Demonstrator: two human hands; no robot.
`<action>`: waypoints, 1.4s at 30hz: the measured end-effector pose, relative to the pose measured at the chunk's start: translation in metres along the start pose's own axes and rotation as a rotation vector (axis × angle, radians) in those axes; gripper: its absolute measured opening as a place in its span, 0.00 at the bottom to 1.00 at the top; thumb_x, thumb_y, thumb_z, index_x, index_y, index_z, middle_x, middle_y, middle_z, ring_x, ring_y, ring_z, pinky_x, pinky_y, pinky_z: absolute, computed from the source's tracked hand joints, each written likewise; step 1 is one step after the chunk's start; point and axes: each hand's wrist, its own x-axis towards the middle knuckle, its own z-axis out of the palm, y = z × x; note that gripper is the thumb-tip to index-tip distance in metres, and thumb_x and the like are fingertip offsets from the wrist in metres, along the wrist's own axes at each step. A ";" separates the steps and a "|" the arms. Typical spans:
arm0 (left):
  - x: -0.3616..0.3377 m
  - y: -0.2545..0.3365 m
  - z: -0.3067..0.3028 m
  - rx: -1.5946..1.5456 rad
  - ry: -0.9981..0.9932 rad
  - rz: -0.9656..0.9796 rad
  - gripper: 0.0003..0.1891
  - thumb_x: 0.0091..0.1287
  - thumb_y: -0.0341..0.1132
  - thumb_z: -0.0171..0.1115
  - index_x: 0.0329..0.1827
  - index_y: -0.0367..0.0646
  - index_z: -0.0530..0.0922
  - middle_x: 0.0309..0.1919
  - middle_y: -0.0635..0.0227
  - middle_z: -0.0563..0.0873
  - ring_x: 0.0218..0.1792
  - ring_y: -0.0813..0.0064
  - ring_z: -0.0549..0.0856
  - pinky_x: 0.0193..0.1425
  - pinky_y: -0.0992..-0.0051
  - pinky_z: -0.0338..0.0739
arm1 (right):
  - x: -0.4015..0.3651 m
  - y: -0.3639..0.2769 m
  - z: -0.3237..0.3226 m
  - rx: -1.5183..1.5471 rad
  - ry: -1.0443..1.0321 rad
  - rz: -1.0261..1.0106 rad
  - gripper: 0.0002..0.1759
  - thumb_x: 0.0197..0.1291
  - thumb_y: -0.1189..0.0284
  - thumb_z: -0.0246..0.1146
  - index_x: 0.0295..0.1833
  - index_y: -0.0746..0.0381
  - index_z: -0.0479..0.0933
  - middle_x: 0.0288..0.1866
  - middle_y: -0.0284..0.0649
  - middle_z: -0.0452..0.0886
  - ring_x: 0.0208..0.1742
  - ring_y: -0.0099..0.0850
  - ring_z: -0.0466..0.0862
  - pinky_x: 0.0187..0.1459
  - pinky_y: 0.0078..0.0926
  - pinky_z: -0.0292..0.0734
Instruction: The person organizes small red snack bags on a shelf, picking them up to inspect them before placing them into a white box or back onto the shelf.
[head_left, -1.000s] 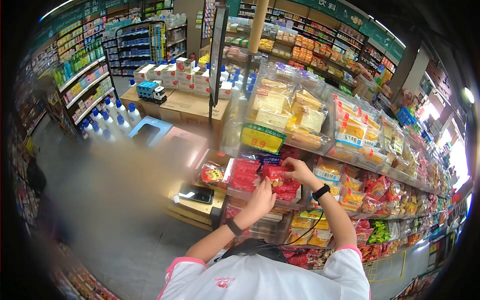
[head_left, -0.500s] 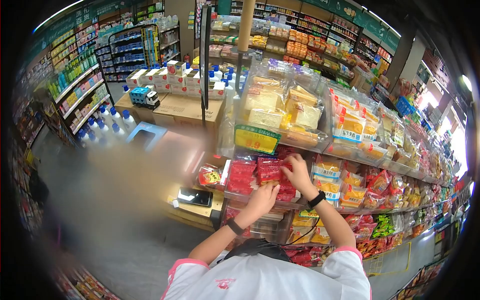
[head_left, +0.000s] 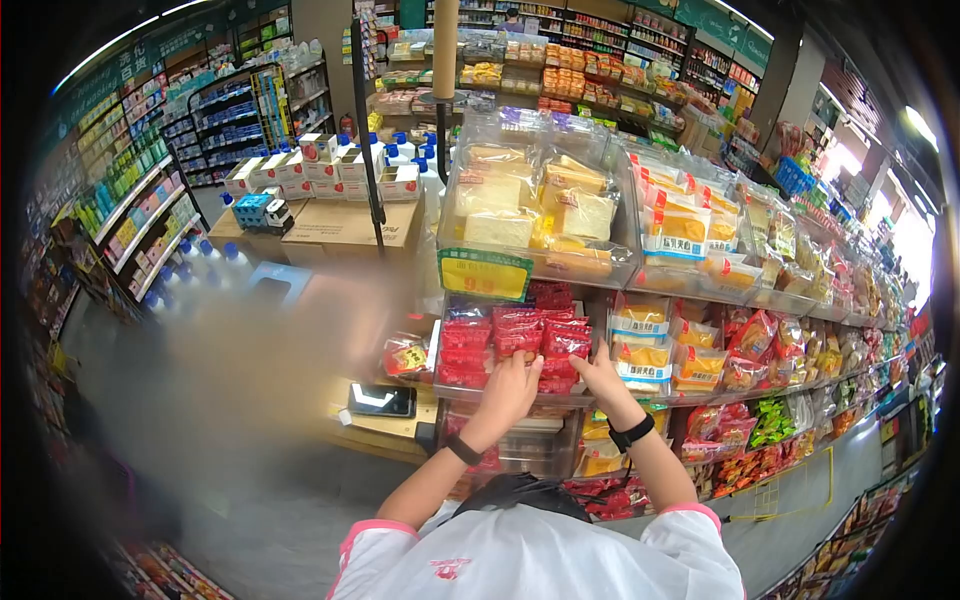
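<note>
Red snack packets [head_left: 518,330] stand in stacked columns inside a clear shelf bin [head_left: 450,392]. My left hand [head_left: 510,388] is at the front of the middle column, fingers bent in against the lower edge of a red packet. Just right of the right-hand column, my right hand [head_left: 601,378] has its thumb and fingers apart, with the thumb near the packets' edge. A price sign [head_left: 486,274] hangs above the bin. Part of the packets' lower front is hidden behind my left fingers.
Bagged bread [head_left: 495,208] fills the upper bin. Yellow-and-white bread packs [head_left: 640,355] sit right of the red packets. At the left, a phone [head_left: 383,400] lies on a wooden surface beside cartons [head_left: 350,222]. A blurred patch covers the lower left.
My right hand has come down and away from the top of the red packets, and its fingers have spread. My left hand has shifted slightly left. The view has shifted too.
</note>
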 end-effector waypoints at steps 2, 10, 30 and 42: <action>0.001 -0.006 0.003 0.000 0.032 0.004 0.20 0.73 0.43 0.48 0.46 0.30 0.73 0.36 0.39 0.81 0.41 0.42 0.80 0.47 0.53 0.74 | 0.006 0.001 0.003 0.074 -0.069 -0.009 0.38 0.64 0.71 0.59 0.73 0.69 0.47 0.64 0.50 0.70 0.63 0.32 0.71 0.62 0.28 0.67; 0.001 -0.005 0.010 0.099 0.109 -0.022 0.24 0.71 0.48 0.51 0.40 0.29 0.73 0.34 0.39 0.80 0.38 0.42 0.80 0.48 0.53 0.73 | 0.022 0.022 0.018 0.134 -0.101 -0.135 0.32 0.68 0.64 0.56 0.70 0.69 0.54 0.64 0.48 0.70 0.62 0.32 0.71 0.64 0.28 0.64; 0.028 -0.001 0.010 0.191 0.128 -0.117 0.30 0.71 0.52 0.47 0.36 0.24 0.74 0.31 0.32 0.79 0.35 0.36 0.79 0.44 0.50 0.75 | 0.027 0.011 0.020 0.173 -0.091 -0.083 0.33 0.72 0.57 0.50 0.72 0.68 0.54 0.68 0.48 0.67 0.67 0.34 0.67 0.67 0.28 0.59; 0.018 0.018 -0.003 0.204 -0.041 -0.240 0.29 0.72 0.52 0.47 0.36 0.27 0.76 0.28 0.37 0.81 0.35 0.41 0.83 0.41 0.52 0.78 | 0.012 0.025 0.001 0.029 -0.132 -0.120 0.35 0.71 0.57 0.51 0.73 0.68 0.52 0.69 0.55 0.64 0.69 0.38 0.66 0.66 0.29 0.62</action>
